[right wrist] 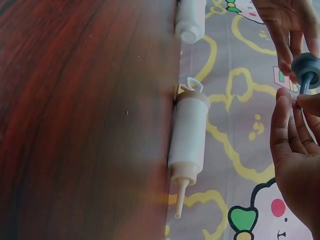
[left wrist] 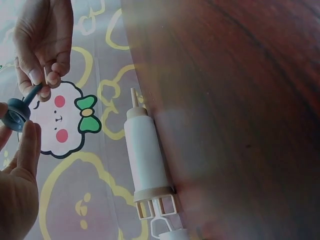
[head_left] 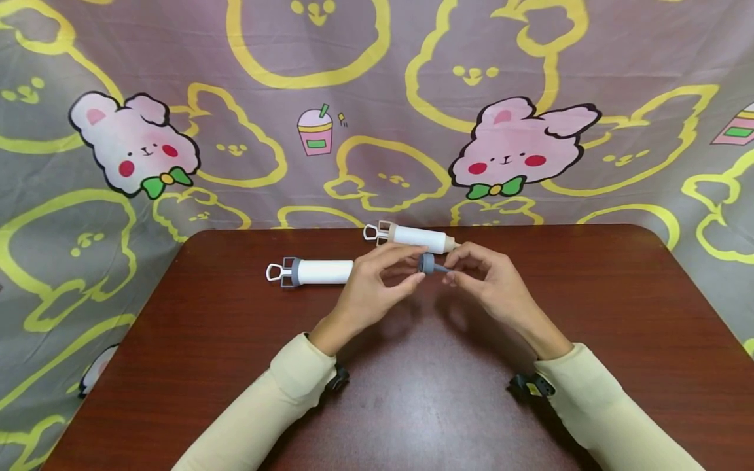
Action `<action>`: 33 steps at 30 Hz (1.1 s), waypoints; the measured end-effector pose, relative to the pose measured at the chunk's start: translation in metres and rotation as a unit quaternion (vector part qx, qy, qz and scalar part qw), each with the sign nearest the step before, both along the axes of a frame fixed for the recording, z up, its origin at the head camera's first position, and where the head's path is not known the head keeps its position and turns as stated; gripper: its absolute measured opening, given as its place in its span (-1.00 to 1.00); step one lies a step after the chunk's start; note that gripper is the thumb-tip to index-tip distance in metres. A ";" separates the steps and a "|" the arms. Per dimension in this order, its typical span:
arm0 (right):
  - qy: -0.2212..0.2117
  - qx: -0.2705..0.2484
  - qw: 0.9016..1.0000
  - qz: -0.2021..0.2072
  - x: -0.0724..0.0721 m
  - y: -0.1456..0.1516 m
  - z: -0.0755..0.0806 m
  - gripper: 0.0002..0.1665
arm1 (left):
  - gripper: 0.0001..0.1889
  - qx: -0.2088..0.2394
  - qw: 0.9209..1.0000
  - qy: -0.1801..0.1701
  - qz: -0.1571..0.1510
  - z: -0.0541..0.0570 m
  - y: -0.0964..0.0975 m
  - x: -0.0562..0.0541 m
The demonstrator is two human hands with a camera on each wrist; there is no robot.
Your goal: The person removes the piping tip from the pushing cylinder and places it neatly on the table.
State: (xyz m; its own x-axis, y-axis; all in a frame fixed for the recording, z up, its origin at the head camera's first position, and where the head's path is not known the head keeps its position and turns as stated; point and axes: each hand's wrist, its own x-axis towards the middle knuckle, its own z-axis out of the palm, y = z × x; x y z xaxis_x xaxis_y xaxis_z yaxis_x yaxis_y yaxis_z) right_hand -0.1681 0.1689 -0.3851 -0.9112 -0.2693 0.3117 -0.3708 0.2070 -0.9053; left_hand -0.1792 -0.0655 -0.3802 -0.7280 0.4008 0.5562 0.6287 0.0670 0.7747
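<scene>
Between both hands is a grey nozzle (head_left: 427, 263) with a wide round cap end and a thin spout. My left hand (head_left: 372, 284) pinches the cap end between thumb and fingers. The right hand (head_left: 497, 281) pinches the spout between thumb and fingertips. Left of the hands lies a white syringe-like tube (head_left: 324, 272) with a grey collar and white handle; the left hand hides its far end in the head view, but a bare white neck (right wrist: 190, 36) shows in the right wrist view. Behind the hands lies a second white tube (head_left: 419, 239) with beige collar and nozzle.
The dark wooden table (head_left: 424, 392) has its back edge near the second tube. A cartoon-print cloth (head_left: 383, 98) hangs behind it. Both wrists carry small black cameras near the cream sleeves (head_left: 294, 379).
</scene>
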 end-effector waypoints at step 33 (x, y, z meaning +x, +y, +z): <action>0.018 -0.009 1.000 0.010 0.003 -0.004 0.003 -0.86 | -0.63 -0.025 0.999 -0.036 -0.001 0.001 0.001 0.002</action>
State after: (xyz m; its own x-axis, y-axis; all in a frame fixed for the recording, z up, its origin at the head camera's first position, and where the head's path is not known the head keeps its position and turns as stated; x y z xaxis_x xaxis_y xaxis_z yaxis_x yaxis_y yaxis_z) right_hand -0.1653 0.1647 -0.3824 -0.8942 -0.2807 0.3486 -0.4064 0.1828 -0.8952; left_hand -0.1773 -0.0644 -0.3790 -0.7642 0.4290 0.4816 0.5717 0.1048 0.8137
